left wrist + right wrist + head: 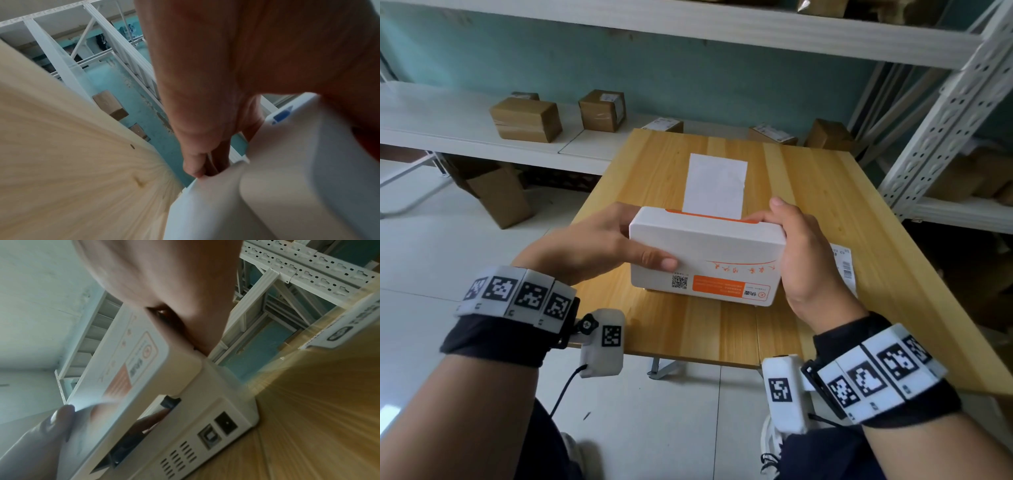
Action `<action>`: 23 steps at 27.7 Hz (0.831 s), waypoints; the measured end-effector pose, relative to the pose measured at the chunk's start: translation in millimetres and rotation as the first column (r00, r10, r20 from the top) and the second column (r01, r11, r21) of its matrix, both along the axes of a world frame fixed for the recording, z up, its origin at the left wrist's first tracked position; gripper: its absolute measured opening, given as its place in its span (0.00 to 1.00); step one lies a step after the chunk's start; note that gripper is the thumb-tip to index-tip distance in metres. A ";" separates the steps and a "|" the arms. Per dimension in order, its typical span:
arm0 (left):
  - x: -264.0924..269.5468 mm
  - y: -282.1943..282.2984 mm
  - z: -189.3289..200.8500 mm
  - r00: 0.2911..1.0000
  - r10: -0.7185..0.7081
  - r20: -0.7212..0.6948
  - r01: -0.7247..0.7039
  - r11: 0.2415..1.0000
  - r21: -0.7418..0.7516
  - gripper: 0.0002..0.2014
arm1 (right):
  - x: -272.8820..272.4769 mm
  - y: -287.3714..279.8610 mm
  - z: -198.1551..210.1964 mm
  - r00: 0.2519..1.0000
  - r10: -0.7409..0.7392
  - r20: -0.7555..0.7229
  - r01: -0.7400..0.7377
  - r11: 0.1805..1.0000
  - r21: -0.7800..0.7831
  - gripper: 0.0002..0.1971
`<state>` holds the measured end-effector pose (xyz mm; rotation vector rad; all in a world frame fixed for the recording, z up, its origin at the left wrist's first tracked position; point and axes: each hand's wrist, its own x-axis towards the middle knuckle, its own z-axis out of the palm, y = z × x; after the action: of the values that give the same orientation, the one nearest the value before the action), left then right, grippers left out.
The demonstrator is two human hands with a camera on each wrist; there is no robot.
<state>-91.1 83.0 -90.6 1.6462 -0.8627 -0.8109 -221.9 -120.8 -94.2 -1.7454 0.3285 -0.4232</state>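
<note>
Both my hands clamp label printer (705, 260), which sits on table (842, 205) between my palms. Left hand (599, 240) wraps left end, thumb laid across lid (698, 233). Right hand (804, 253) cups right end, fingertips hooked over far edge. Blank label (714, 185) sticks out of slot just beyond fingertips. Printed slip (844, 263) lies just outside right palm. Right wrist view shows dark gap under lid above ports (218, 430). My read: paper loaded and fed; lid not yet pressed home, so closing is left.

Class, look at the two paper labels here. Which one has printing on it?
The label lying beside the right hand, showing a barcode; the sheet sticking out of the printer is blank.
</note>
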 end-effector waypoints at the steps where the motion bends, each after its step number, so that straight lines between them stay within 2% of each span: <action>1: 0.1 -0.7 -1.3 1.000 -0.010 -0.005 0.010 1.000 0.002 0.26 | 0.2 -0.3 -0.3 1.000 0.006 0.002 -0.006 1.000 0.003 0.29; 9: -2.5 -4.1 -3.0 1.000 0.020 0.017 -0.020 1.000 0.005 0.24 | 1.3 0.3 -2.3 0.996 0.068 0.056 -0.071 0.997 0.039 0.28; 14: -5.0 -4.1 -1.2 0.993 0.053 0.107 -0.056 0.998 0.033 0.23 | 0.6 0.7 -2.5 0.998 0.017 0.056 -0.020 0.999 0.050 0.25; 23: -7.3 -4.4 0.6 0.989 0.061 0.131 -0.066 0.997 0.035 0.22 | 2.4 0.2 -2.5 0.999 0.022 0.044 -0.023 1.000 0.014 0.27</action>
<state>-98.4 78.6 -90.0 1.7674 -0.8843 -0.6859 -219.5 -120.6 -96.7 -1.7213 0.2796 -0.4413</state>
